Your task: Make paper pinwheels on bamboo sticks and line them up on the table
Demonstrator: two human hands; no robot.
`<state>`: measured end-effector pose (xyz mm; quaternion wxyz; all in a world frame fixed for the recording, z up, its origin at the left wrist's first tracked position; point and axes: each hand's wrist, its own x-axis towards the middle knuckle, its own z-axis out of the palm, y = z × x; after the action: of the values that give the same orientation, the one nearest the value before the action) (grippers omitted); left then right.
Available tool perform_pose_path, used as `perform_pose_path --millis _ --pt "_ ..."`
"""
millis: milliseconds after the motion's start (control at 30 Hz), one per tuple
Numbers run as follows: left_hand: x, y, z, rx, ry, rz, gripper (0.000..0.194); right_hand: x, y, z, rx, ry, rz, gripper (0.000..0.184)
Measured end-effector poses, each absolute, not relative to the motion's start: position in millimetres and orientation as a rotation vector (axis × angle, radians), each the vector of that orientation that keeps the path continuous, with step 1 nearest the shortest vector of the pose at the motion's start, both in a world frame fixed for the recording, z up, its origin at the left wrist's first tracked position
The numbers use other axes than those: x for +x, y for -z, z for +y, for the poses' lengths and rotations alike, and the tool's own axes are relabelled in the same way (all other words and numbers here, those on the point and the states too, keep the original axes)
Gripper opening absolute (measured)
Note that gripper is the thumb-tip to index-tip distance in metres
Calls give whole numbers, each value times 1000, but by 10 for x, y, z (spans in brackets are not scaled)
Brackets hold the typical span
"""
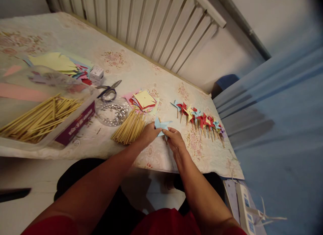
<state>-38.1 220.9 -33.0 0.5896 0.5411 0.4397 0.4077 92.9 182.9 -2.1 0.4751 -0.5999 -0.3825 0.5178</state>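
Observation:
A light blue paper pinwheel is between my hands, just above the table's front part. My left hand grips its left side with thumb and fingers. On its right, my right hand pinches the paper near the centre. Part of a wooden stick shows behind the blue paper; the rest is mostly hidden by paper and fingers. A fan of wooden sticks lies just left of my left hand. Beyond it is a stack of cut paper squares, a yellow one on top.
Finished pinwheels lie in a row at the right. Left are a round tub of metal pins, scissors, a plastic box of sticks, a small white box and paper sheets. A radiator stands behind the table.

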Motion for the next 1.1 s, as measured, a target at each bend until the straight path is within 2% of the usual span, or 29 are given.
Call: perform_pose_path --millis 200,533,867,1100 --pt "-379 319 2210 1190 -982 989 32 873 -45 1841 -1464 -1303 -819 24" --pt "-370 323 2198 1095 -1010 892 35 867 -112 1837 -1467 -1334 -811 28" --pt "-347 342 2196 1016 -999 810 36 914 -66 1842 -1399 -1343 -874 24" --pt "-405 209 2151 955 -942 731 27 989 30 1839 -1465 -1207 -1020 22"
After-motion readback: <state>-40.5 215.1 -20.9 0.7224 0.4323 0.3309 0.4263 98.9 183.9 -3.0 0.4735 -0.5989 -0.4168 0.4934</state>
